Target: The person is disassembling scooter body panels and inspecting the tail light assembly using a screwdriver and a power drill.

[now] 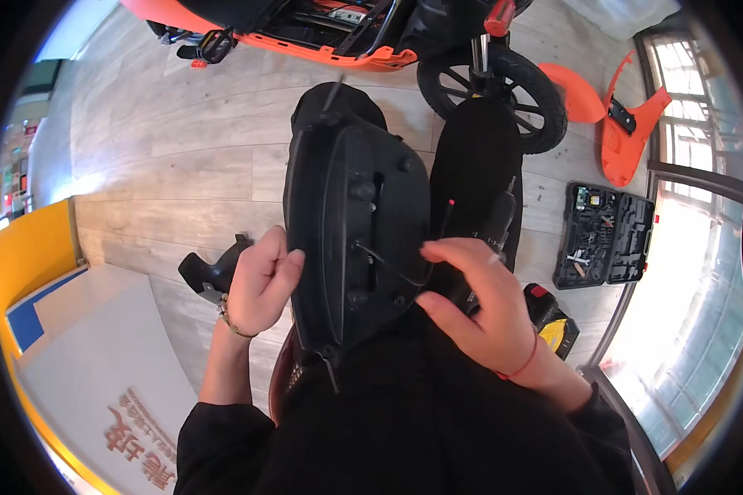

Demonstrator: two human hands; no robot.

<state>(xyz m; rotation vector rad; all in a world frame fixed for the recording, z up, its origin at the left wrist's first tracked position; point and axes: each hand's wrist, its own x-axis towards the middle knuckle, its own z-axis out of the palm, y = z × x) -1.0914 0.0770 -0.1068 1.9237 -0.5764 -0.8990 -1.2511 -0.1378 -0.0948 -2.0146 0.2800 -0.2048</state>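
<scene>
Across my lap lies a black plastic scooter part (322,206), a curved housing with round posts and a slot. My left hand (264,276) is closed on its left edge, thumb on top. A thin dark cable (392,268) runs from its middle toward the right rim and bends up to a small red tip. My right hand (487,305) is at that rim, thumb and fingers apart around the cable's bend; whether they touch it I cannot tell. A screwdriver (506,219) with a see-through dark handle lies on my right thigh.
Ahead stands an orange scooter (330,54) with its body opened and a black front wheel (537,99). Orange panels (627,132) and an open tool case (603,235) lie at right. A black curved part (210,272) is at left, a yellow-black object (553,326) by my right arm.
</scene>
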